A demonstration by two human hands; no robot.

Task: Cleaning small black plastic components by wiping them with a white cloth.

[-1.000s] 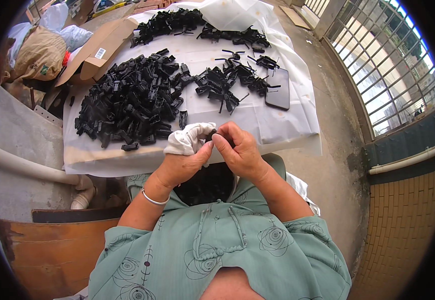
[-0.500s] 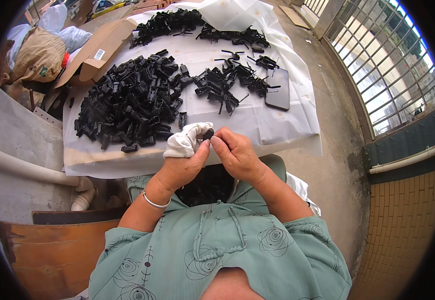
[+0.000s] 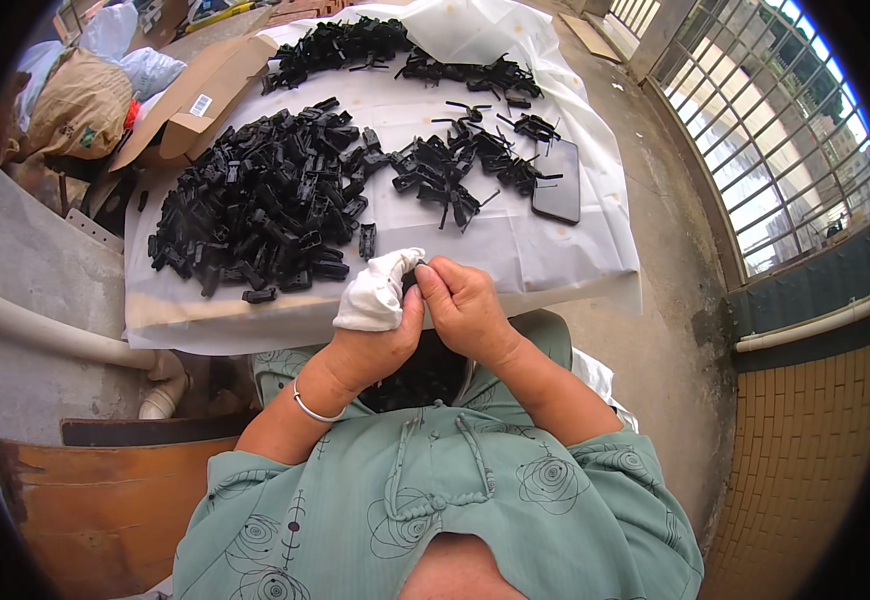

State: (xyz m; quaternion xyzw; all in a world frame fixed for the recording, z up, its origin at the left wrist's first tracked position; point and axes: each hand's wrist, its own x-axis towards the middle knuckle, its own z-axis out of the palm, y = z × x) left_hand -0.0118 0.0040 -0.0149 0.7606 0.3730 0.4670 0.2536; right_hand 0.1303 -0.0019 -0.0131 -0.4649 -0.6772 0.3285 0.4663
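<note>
Both hands meet at the near edge of the table. My left hand (image 3: pixel 387 335) has a white cloth (image 3: pixel 373 293) over its fingers and grips a small black plastic part (image 3: pixel 414 277), mostly hidden between the hands. My right hand (image 3: pixel 462 308) is closed on the same part, thumb and curled fingers pressed to it. Just beyond the cloth, a single black part (image 3: pixel 367 241) stands apart from a large heap of black plastic parts (image 3: pixel 255 200). A smaller cluster of black parts with thin prongs (image 3: pixel 445 170) lies farther right.
A dark phone (image 3: pixel 557 182) lies on the white sheet (image 3: pixel 515 240) covering the table. More black parts (image 3: pixel 340 45) line the far side. An open cardboard box (image 3: pixel 190 105) sits at the left edge. Below the table, a dark container (image 3: pixel 417 380) is between the knees. Barred railing (image 3: pixel 770 130) stands at right.
My right hand has closed in over the black part, which shows less now. The cloth-covered left fingers have turned slightly, and the hands are closer together.
</note>
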